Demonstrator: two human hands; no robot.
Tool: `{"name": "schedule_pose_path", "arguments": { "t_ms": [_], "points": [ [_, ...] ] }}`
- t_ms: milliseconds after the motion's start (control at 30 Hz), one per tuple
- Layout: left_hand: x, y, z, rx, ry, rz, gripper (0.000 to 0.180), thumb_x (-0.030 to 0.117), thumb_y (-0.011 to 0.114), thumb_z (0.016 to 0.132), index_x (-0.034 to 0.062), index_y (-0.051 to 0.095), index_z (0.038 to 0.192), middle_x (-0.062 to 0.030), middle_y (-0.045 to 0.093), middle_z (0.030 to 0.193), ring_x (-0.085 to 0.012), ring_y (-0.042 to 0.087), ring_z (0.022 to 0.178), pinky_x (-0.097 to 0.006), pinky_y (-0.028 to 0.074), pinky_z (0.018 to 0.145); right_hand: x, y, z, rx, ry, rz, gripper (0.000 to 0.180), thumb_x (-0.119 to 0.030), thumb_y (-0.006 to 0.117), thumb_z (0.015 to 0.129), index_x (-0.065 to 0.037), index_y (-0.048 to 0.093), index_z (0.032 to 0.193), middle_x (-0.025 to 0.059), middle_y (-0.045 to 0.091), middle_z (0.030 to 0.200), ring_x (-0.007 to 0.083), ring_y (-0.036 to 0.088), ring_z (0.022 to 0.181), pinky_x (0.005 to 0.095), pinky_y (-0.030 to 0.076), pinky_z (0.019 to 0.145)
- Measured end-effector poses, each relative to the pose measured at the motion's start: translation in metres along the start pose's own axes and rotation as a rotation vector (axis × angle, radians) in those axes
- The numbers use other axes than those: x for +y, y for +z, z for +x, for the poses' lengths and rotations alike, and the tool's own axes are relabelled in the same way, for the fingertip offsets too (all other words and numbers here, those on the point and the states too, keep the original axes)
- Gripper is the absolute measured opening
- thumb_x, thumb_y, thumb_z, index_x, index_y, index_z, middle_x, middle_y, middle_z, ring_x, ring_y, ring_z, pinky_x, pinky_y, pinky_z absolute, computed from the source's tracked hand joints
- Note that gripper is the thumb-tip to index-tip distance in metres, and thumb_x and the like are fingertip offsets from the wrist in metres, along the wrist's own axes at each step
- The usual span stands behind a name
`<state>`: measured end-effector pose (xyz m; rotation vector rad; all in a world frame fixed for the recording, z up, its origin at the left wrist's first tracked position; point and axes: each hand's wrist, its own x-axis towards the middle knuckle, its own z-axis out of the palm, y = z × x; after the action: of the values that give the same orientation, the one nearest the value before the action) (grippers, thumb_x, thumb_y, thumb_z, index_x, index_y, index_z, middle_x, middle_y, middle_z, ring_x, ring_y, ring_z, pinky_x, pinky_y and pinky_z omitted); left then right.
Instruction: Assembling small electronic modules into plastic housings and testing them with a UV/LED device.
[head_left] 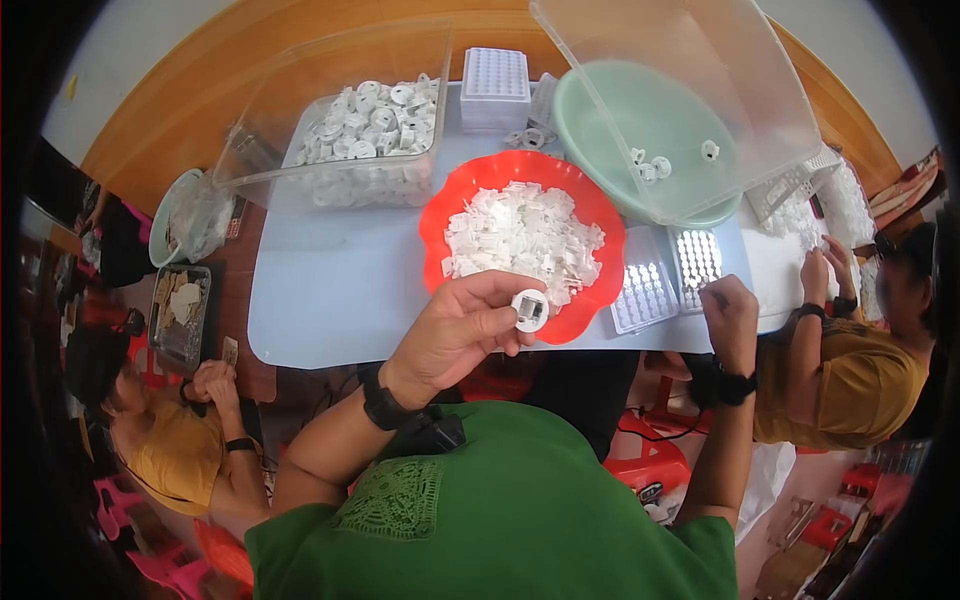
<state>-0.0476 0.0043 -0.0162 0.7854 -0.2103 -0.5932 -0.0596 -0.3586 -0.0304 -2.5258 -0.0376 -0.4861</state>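
In front of my chest my left hand (455, 335) pinches a small round white plastic part (531, 311) between thumb and fingers. A rectangular slot with dark edges shows in the part's face. Just behind it stands a red scalloped bowl (436, 215) heaped with small clear-white plastic pieces (520, 235). My right hand (733, 305) is at the near corner of a tray of shiny silver round pieces (697, 258), its fingers curled together. Whatever those fingertips hold, if anything, is hidden. Beside that tray lies a second tray with pale round pieces (645, 290).
A clear bin (330, 190) of round white parts stands at the back left, near stacked white trays (497, 85). A clear box (690, 60) leans over a green basin (585, 130) holding a few white parts. One person in yellow sits left (170, 455), another right (840, 390).
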Motion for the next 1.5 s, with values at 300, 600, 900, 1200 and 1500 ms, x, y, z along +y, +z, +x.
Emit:
{"name": "schedule_pose_path", "arguments": {
  "t_ms": [300, 600, 900, 1200, 1500],
  "points": [
    [-0.006, -0.001, -0.002, -0.069, 0.009, 0.015, 0.037, 0.011, 0.062, 0.088, -0.0049, 0.053, 0.121, -0.0128, 0.063, 0.103, -0.0146, 0.063, 0.082, -0.023, 0.054, 0.066, -0.150, 0.006, -0.009, -0.088, -0.346, 0.431, 0.013, 0.006, 0.066, 0.071, 0.000, 0.060, 0.081, 0.0089, 0.058, 0.074, 0.0203, 0.056, 0.060, 0.0276, 0.043, 0.051],
    [-0.004, 0.002, -0.011, -0.025, 0.055, 0.082, 0.035, 0.011, 0.063, 0.088, -0.0043, 0.056, 0.119, -0.0098, 0.064, 0.103, -0.0130, 0.061, 0.087, -0.024, 0.052, 0.070, -0.178, 0.039, -0.014, -0.166, -0.325, 0.615, 0.013, 0.007, 0.066, 0.073, 0.001, 0.061, 0.083, 0.0099, 0.058, 0.076, 0.0203, 0.057, 0.062, 0.0285, 0.044, 0.053],
    [-0.009, 0.000, -0.012, -0.034, 0.079, 0.121, 0.035, 0.011, 0.066, 0.085, -0.0026, 0.058, 0.117, -0.0070, 0.064, 0.103, -0.0117, 0.061, 0.089, -0.023, 0.052, 0.073, -0.188, 0.048, -0.019, -0.001, -0.451, 0.437, 0.020, 0.007, 0.068, 0.066, 0.001, 0.061, 0.084, 0.0108, 0.058, 0.076, 0.0253, 0.057, 0.063, 0.0322, 0.045, 0.052],
    [-0.008, 0.003, -0.014, -0.054, 0.107, 0.162, 0.036, 0.009, 0.066, 0.084, -0.0034, 0.057, 0.117, -0.0065, 0.061, 0.104, -0.0117, 0.060, 0.090, -0.022, 0.052, 0.074, -0.189, 0.047, -0.011, 0.043, -0.663, 0.284, 0.023, 0.006, 0.068, 0.062, 0.000, 0.060, 0.083, 0.0086, 0.055, 0.073, 0.0241, 0.053, 0.058, 0.0336, 0.042, 0.047],
    [-0.008, 0.007, -0.012, -0.016, 0.094, 0.219, 0.030, 0.002, 0.061, 0.087, -0.0021, 0.058, 0.116, -0.0040, 0.062, 0.096, -0.0098, 0.060, 0.084, -0.024, 0.051, 0.077, -0.190, 0.043, -0.008, -0.020, -0.731, 0.157, 0.021, 0.001, 0.064, 0.062, 0.000, 0.058, 0.082, 0.0071, 0.050, 0.072, 0.0223, 0.050, 0.058, 0.0332, 0.041, 0.046]
  ]
}}
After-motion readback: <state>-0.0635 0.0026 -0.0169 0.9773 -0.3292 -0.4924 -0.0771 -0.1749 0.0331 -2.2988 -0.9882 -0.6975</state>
